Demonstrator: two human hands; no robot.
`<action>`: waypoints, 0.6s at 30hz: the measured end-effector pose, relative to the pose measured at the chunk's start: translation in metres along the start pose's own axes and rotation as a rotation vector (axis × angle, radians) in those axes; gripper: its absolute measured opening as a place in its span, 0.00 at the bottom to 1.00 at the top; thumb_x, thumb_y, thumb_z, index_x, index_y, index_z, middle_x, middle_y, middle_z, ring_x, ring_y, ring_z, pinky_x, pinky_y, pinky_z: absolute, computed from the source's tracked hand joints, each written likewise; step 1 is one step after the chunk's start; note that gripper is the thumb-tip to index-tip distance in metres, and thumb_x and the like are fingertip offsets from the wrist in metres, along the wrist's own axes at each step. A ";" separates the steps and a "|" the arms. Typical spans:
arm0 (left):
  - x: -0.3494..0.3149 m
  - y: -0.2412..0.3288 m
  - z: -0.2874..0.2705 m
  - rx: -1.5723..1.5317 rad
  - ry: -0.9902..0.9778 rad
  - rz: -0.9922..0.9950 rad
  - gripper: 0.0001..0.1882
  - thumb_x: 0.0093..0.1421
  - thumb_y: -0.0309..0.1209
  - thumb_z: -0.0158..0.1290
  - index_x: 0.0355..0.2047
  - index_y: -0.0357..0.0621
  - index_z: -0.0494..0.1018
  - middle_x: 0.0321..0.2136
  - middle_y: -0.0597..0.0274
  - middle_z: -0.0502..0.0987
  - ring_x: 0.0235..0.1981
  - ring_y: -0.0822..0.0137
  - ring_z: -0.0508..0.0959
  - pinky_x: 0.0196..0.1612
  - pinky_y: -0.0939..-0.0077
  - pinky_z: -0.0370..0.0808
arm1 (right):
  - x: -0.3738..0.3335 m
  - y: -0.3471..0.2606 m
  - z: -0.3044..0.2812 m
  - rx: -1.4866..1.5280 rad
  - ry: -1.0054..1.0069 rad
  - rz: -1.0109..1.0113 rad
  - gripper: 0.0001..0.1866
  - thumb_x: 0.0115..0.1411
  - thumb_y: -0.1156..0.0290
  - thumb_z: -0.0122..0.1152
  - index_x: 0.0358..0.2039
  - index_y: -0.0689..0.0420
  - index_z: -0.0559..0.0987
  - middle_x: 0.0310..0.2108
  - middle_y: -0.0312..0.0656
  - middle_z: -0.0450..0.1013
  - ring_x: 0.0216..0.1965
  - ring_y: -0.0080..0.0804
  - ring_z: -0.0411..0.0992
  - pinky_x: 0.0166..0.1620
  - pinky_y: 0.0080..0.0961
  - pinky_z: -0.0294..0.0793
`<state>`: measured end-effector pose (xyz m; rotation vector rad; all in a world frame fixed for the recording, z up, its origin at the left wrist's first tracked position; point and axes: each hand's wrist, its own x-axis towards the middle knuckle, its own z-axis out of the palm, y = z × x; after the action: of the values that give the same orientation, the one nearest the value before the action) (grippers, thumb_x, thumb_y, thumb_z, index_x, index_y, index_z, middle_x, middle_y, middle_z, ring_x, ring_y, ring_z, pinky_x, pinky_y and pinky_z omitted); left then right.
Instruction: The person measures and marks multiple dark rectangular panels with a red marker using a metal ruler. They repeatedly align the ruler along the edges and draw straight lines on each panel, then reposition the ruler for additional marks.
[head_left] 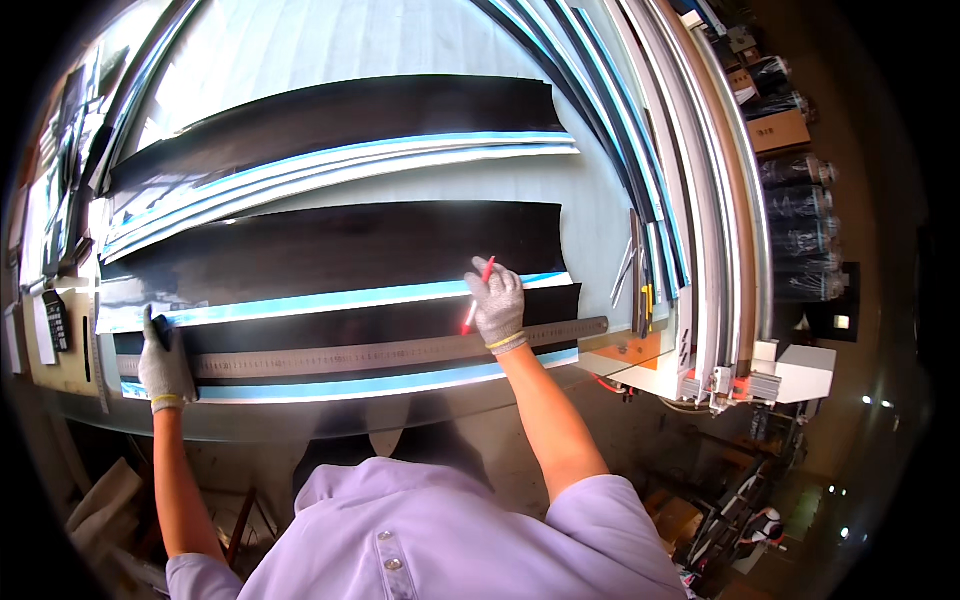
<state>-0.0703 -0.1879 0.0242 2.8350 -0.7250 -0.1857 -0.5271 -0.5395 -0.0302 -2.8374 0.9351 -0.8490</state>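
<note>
My left hand point(168, 368), in a grey knit glove, lies across the left end of a long steel ruler point(340, 358), fingers pointing away from me. A small dark patch shows by its fingertips; I cannot tell what it is. The ruler rests on a black sheet strip point(400, 325) with a blue-and-white edge point(330, 387). My right hand point(498, 308), gloved too, is closed round a slim red-and-white pen-like tool point(468, 318) above the ruler, near its right part. Beyond lies a wider black sheet point(350, 245) with a blue-and-white edge, partly over the nearer strip.
Another black sheet point(350, 110) lies farther back on the pale table point(480, 180). Long black and blue strips point(600, 110) and metal rails point(725, 180) run along the right. Thin rods point(622, 270) lie beside them. At left stands a dark keypad-like object point(55, 320).
</note>
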 end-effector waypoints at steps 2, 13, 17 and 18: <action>-0.012 0.050 0.001 0.030 -0.100 -0.073 0.37 0.70 0.40 0.54 0.76 0.63 0.53 0.48 0.45 0.83 0.47 0.45 0.85 0.49 0.53 0.80 | -0.003 0.001 0.009 0.143 0.008 0.045 0.13 0.64 0.66 0.67 0.42 0.62 0.84 0.42 0.47 0.81 0.43 0.49 0.77 0.50 0.44 0.77; -0.131 0.264 0.064 0.072 -0.120 0.245 0.40 0.67 0.43 0.59 0.74 0.58 0.53 0.45 0.48 0.82 0.39 0.47 0.86 0.39 0.56 0.83 | 0.006 -0.005 0.014 0.332 -0.012 -0.036 0.14 0.64 0.66 0.66 0.46 0.63 0.82 0.41 0.47 0.79 0.43 0.49 0.76 0.49 0.42 0.76; -0.136 0.283 0.070 0.049 -0.118 0.221 0.40 0.65 0.39 0.61 0.73 0.60 0.56 0.45 0.48 0.83 0.41 0.45 0.85 0.40 0.54 0.82 | 0.007 -0.004 0.011 0.315 0.017 -0.079 0.12 0.63 0.69 0.66 0.45 0.58 0.83 0.42 0.45 0.79 0.44 0.47 0.76 0.47 0.41 0.77; -0.138 0.285 0.070 0.057 -0.131 0.222 0.40 0.65 0.40 0.61 0.73 0.60 0.55 0.45 0.48 0.83 0.41 0.45 0.85 0.40 0.54 0.82 | 0.009 -0.004 0.010 0.305 0.026 -0.106 0.12 0.62 0.69 0.67 0.46 0.57 0.83 0.42 0.45 0.79 0.44 0.46 0.76 0.48 0.41 0.78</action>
<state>-0.3333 -0.3773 0.0322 2.7878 -1.0811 -0.3217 -0.5143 -0.5428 -0.0334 -2.6359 0.6001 -0.9487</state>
